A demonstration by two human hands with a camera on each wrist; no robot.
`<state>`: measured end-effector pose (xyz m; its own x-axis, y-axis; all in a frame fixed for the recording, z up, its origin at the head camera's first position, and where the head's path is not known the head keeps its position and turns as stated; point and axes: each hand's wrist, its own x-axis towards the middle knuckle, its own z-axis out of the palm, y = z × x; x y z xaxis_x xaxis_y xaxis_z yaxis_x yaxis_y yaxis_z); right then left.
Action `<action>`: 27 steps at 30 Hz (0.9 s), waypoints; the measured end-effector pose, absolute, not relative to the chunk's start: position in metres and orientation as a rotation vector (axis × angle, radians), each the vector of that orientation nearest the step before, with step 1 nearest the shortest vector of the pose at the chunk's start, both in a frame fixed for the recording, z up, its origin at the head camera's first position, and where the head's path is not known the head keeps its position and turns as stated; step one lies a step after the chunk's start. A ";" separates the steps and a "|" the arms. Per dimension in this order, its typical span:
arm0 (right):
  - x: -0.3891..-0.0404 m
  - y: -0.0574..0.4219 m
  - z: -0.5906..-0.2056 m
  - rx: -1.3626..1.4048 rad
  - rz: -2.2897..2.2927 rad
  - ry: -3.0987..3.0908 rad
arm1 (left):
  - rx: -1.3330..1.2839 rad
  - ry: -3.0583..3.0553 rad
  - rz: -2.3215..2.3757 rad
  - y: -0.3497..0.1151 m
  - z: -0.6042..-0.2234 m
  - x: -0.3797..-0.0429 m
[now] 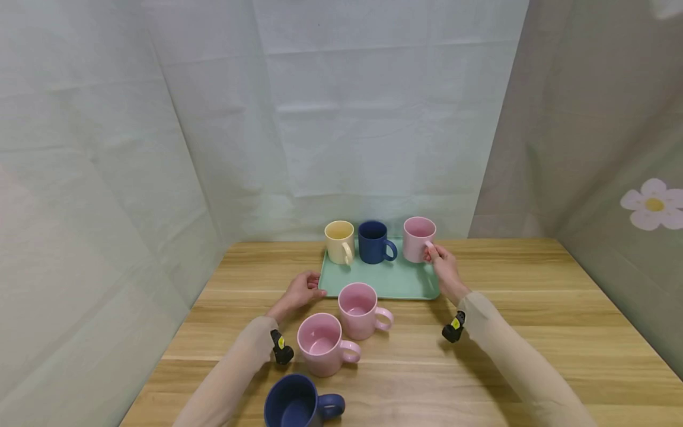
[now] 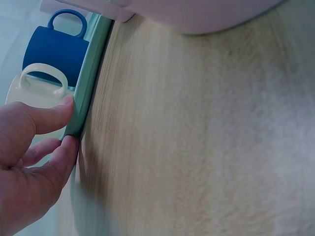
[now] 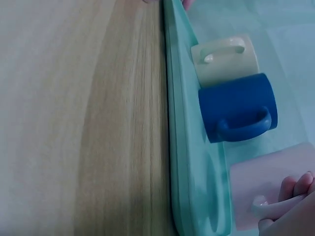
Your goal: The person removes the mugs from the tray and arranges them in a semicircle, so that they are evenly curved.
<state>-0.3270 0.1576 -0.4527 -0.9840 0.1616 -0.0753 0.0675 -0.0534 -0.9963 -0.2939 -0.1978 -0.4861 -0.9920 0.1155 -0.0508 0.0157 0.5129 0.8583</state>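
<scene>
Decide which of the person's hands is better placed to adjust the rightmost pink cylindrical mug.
Probably the right hand: it grips that pink cylindrical mug by the handle. The left hand is at the near left corner of the pale green rectangular tray, farther from the mug.

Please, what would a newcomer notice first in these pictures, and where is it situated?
Probably the green tray toward the back of the wooden table, with a yellow mug and a dark blue mug on its left and middle. At its right end, the right hand holds a pink mug by the handle. Nearer the camera, two more pink mugs and a second blue mug stand on the table.
</scene>
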 end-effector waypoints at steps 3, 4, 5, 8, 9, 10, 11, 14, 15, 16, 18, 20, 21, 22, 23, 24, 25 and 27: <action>-0.323 0.159 -0.452 -0.244 2.212 -2.130 | 0.120 2.647 1.494 -0.198 -0.488 -0.295; -0.321 0.159 -0.451 -0.242 2.219 -2.127 | 0.126 2.652 1.490 -0.199 -0.488 -0.295; -0.320 0.160 -0.451 -0.246 2.231 -2.118 | 0.118 2.647 1.496 -0.199 -0.488 -0.295; -0.316 0.161 -0.451 -0.232 2.260 -2.094 | 0.121 2.648 1.502 -0.199 -0.489 -0.295; -0.315 0.162 -0.451 -0.232 2.270 -2.088 | 0.122 2.649 1.504 -0.199 -0.489 -0.295; -0.314 0.162 -0.450 -0.236 2.277 -2.084 | 0.132 2.653 1.501 -0.199 -0.489 -0.295; -0.312 0.163 -0.450 -0.236 2.276 -2.088 | 0.131 2.650 1.506 -0.199 -0.489 -0.295; -0.308 0.164 -0.449 -0.226 2.264 -2.113 | 0.142 2.653 1.504 -0.199 -0.489 -0.295; -0.307 0.165 -0.449 -0.231 2.260 -2.125 | 0.142 2.655 1.501 -0.199 -0.489 -0.294; -0.306 0.165 -0.449 -0.228 2.255 -2.134 | 0.141 2.656 1.496 -0.199 -0.488 -0.294; -0.304 0.166 -0.449 -0.217 2.251 -2.144 | 0.135 2.651 1.494 -0.199 -0.488 -0.294; -0.302 0.167 -0.450 -0.215 2.264 -2.144 | 0.129 2.652 1.487 -0.199 -0.487 -0.294; -0.301 0.168 -0.451 -0.213 2.272 -2.144 | 0.128 2.652 1.486 -0.199 -0.487 -0.294; -0.300 0.168 -0.452 -0.208 2.282 -2.137 | 0.132 2.655 1.481 -0.199 -0.487 -0.294; -0.299 0.168 -0.453 -0.207 2.294 -2.135 | 0.144 2.660 1.476 -0.199 -0.488 -0.294; -0.297 0.169 -0.453 -0.205 2.306 -2.132 | 0.150 2.665 1.475 -0.199 -0.488 -0.294; -0.296 0.169 -0.454 -0.197 2.313 -2.133 | 0.151 2.663 1.477 -0.200 -0.488 -0.294; -0.293 0.169 -0.454 -0.179 2.322 -2.131 | 0.153 2.663 1.482 -0.200 -0.488 -0.294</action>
<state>-0.2929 0.1689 -0.4544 -0.9934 0.0651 -0.0939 0.0880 -0.0884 -0.9922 -0.2939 -0.1996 -0.4882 -0.9909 0.1310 -0.0303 0.0433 0.5243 0.8504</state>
